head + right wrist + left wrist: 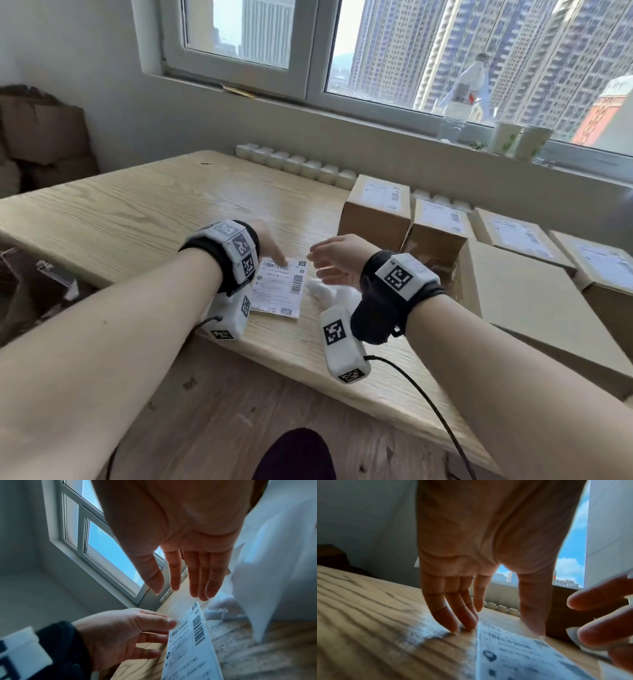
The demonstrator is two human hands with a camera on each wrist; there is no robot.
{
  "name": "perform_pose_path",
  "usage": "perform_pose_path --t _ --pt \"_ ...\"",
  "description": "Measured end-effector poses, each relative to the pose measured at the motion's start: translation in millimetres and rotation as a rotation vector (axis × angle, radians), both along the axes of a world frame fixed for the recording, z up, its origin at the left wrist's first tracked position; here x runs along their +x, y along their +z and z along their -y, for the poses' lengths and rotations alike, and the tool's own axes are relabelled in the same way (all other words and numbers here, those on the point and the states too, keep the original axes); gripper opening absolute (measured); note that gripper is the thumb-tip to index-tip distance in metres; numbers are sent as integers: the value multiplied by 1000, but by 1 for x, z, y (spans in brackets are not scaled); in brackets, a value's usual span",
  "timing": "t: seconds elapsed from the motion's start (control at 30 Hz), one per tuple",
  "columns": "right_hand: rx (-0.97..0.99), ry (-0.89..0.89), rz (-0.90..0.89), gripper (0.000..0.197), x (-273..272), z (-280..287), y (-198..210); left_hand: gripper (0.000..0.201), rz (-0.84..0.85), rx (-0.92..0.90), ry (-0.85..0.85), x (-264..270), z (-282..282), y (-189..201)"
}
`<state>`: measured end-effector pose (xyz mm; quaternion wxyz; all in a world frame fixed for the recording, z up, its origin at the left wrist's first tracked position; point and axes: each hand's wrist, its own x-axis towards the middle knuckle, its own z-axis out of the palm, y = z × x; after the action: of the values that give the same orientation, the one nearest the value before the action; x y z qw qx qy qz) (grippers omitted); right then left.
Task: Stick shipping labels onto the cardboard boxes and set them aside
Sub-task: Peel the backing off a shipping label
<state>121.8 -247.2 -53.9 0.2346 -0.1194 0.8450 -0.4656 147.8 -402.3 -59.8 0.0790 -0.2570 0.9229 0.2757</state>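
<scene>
A white shipping label [278, 289] with barcodes lies flat on the wooden table [137, 212] in front of me. My left hand [276, 257] reaches down onto its top edge, straight fingertips [462, 626] at the label's [513, 655] left corner and thumb on its far edge. My right hand [318, 263] hovers just right of the label [190, 642], fingers [200, 588] straight and spread, holding nothing. Several cardboard boxes [376, 209] with labels on top stand at the right. A larger plain box [531, 301] sits nearest me on the right.
Crumpled white backing paper [330, 294] lies beside the label under my right hand. A radiator [294, 164] runs behind the table below the window sill, which holds a plastic bottle [462, 99] and paper cups [507, 138]. Brown cartons [41, 137] are stacked at far left.
</scene>
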Motion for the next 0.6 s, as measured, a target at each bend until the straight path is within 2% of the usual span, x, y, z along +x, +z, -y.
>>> perform_pose_path --t 0.13,0.3,0.47,0.57,0.6 --pt "27 22 9 25 -1 2 -6 59 93 -122 -65 -9 -6 -2" --pt "2 27 -16 25 -3 -4 0 49 94 -163 -97 -11 -7 0" --pt "-108 -41 -73 23 -8 -17 23 28 -133 32 -100 -6 -22 25" --pt "-173 -128 -128 35 -10 -26 42 10 -331 151 -113 -3 -35 54" --pt "-199 -160 -157 37 -11 -31 49 10 -392 200 -114 -1 -39 63"
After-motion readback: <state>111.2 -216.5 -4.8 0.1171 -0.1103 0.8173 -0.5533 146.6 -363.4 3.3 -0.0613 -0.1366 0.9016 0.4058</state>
